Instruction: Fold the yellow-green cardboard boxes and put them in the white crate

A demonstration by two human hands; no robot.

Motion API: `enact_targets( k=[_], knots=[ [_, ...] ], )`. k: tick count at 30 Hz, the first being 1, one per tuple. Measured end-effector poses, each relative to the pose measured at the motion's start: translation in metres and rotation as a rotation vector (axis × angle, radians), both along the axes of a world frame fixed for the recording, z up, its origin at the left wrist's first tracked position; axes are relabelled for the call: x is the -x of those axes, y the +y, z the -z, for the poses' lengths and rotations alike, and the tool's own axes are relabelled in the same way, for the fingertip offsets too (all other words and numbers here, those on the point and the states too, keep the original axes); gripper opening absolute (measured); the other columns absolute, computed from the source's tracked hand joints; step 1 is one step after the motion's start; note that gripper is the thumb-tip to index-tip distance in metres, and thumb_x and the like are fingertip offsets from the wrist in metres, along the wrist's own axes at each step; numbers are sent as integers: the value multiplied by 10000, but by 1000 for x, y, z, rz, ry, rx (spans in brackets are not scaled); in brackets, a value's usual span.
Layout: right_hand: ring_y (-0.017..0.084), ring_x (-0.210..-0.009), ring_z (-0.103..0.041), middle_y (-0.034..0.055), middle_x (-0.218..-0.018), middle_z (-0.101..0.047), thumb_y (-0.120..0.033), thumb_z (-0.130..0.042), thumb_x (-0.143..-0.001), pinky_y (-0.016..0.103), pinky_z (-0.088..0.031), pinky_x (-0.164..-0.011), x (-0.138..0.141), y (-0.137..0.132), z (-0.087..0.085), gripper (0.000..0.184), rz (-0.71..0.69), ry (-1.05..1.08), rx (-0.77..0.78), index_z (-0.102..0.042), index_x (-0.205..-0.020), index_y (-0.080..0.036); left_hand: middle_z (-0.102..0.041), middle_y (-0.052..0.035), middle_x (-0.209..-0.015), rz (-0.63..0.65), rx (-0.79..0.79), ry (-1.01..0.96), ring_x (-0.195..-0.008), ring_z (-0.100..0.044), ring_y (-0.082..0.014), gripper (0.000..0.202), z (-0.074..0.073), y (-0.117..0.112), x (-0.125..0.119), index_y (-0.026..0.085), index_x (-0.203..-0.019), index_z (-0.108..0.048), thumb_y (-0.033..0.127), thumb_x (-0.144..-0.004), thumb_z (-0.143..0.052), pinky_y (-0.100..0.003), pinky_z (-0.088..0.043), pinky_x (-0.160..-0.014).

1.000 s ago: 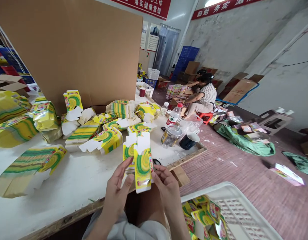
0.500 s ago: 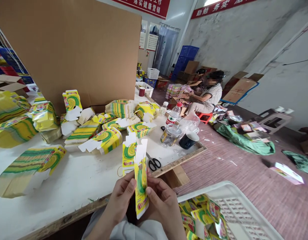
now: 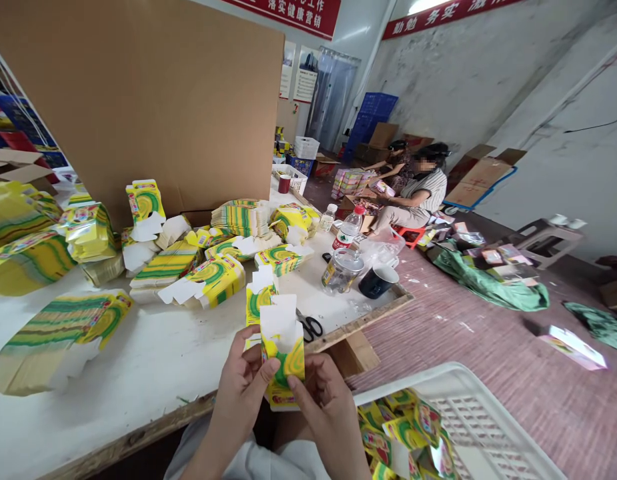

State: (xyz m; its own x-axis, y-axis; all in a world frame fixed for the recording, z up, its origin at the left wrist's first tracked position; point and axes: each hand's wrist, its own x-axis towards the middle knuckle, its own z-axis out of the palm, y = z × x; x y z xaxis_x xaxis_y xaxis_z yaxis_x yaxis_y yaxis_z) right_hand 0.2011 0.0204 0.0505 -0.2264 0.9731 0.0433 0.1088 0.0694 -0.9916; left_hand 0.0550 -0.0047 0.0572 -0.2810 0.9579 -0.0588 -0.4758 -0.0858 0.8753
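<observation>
Between my two hands is a small yellow and green carton (image 3: 283,363), its white top flaps standing up and its upper end gaping. My left hand (image 3: 245,377) grips its left side, thumb across the front. On the right edge my right hand (image 3: 321,393) holds it, thumb on the front face and fingers curled behind. Just behind it on the table lies another flat carton (image 3: 255,300), partly hidden. Black-handled scissors (image 3: 313,328) rest beside it. To the lower right, a white basket (image 3: 483,407) holds several yellow cartons (image 3: 403,427).
Stacks of flat cartons (image 3: 63,340) cover the left and back of the white table (image 3: 188,353). A large cardboard sheet (image 3: 153,100) stands behind them. A dark mug (image 3: 378,281), a clear jar (image 3: 342,272) and a bottle (image 3: 351,227) stand near the right edge. Two people (image 3: 413,187) sit beyond.
The carton in my hands has gone from narrow and edge-on to broad side facing me, its top opened out. It sits slightly lower, and my left hand is a little higher.
</observation>
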Motion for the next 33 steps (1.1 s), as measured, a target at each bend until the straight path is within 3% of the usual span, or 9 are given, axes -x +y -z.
enact_targets(
  k=[3, 5, 10, 15, 18, 22, 25, 28, 33],
  knots=[
    [190, -799, -663, 100, -1100, -698, -387, -670, -924, 282, -567, -732, -6, 4, -6, 450, -27, 51, -84, -559, -1330, -228, -811, -61, -1001, 70, -38, -17, -933, -759, -235, 546, -3, -4, -1, 291, -1280, -388, 346, -868, -744, -295, -576, -764],
    [183, -806, -662, 98, -1126, -686, -369, -639, -948, 290, -569, -769, -11, 8, -12, 474, -67, 64, -108, -523, -1390, -242, -798, -61, -1009, 93, -46, 4, -900, -749, -217, 528, -5, -8, -2, 287, -1307, -409, 346, -885, -722, -277, -562, -758],
    [222, -899, -691, 79, -1023, -712, -378, -613, -962, 305, -564, -791, -21, 14, -26, 388, -201, 78, -55, -574, -1327, -252, -734, 2, -816, 251, -31, 39, -628, -638, -116, 251, -11, -11, 2, 243, -1093, -599, 351, -895, -710, -213, -501, -637],
    [212, -849, -670, 48, -942, -697, -398, -591, -968, 274, -538, -729, -25, 16, -36, 369, -264, -2, -50, -581, -1311, -262, -694, 18, -795, 326, -35, 40, -652, -597, -113, 213, -15, -10, 8, 238, -1018, -587, 372, -900, -703, -187, -448, -588],
    [181, -742, -611, 22, -838, -665, -404, -567, -977, 248, -487, -663, -25, 18, -42, 240, -297, -101, -95, -670, -1114, -237, -703, 11, -790, 354, -23, 58, -691, -621, -129, 214, -15, -11, 7, 231, -1003, -618, 378, -886, -719, -200, -466, -628],
    [181, -726, -598, 29, -776, -635, -411, -535, -992, 256, -470, -672, -22, 20, -43, 300, -268, -140, -200, -707, -848, -211, -764, -40, -959, 358, -25, -1, -841, -698, -195, 443, -11, -13, 5, 296, -1295, -530, 365, -896, -709, -275, -523, -749],
    [200, -760, -633, 48, -821, -657, -439, -600, -956, 264, -510, -681, -20, 20, -34, 249, -116, -73, -214, -696, -892, -218, -769, -87, -1072, 387, -3, 36, -942, -714, -246, 620, -9, -12, 8, 295, -1454, -433, 393, -900, -695, -331, -539, -818],
    [231, -869, -677, 81, -946, -697, -487, -626, -931, 293, -554, -752, -22, 21, -25, 275, 51, 18, -189, -679, -1014, -230, -777, -87, -1065, 380, 9, 154, -941, -713, -245, 412, -7, -9, 10, 244, -1266, -637, 405, -892, -695, -305, -542, -809],
    [175, -642, -603, 2, -718, -633, -438, -656, -901, 247, -490, -574, -28, 21, -29, 328, -117, -119, -85, -719, -1146, -229, -774, -80, -1123, 271, -23, 287, -978, -716, -246, 272, -5, -6, 8, 241, -1141, -715, 348, -893, -692, -290, -551, -834]
  ],
)
